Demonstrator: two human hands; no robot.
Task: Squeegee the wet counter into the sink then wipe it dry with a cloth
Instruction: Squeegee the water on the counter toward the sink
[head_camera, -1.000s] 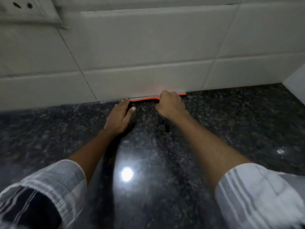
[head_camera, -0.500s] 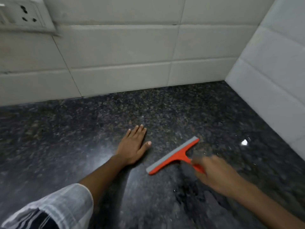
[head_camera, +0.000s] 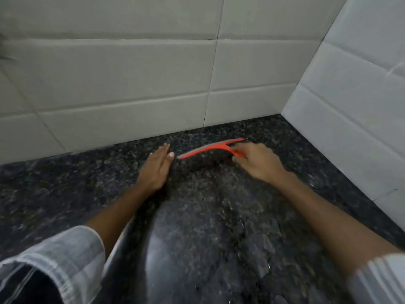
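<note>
Filling the view is a dark speckled granite bench (head_camera: 219,227), glossy and wet-looking, meeting pale rectangular wall tiles (head_camera: 131,84) in a corner at right. A thin orange plastic squeegee with a grey rubber blade (head_camera: 206,149) stands on the bench near the back wall. The right hand (head_camera: 258,163) grips its handle, apparently pinched; the left hand (head_camera: 156,167) rests flat, fingers relaxed, just beside the blade's end.

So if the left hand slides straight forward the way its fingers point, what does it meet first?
Probably only bare counter, then the tiled back wall. The squeegee lies just right of the left hand, apparently off that line.
</note>
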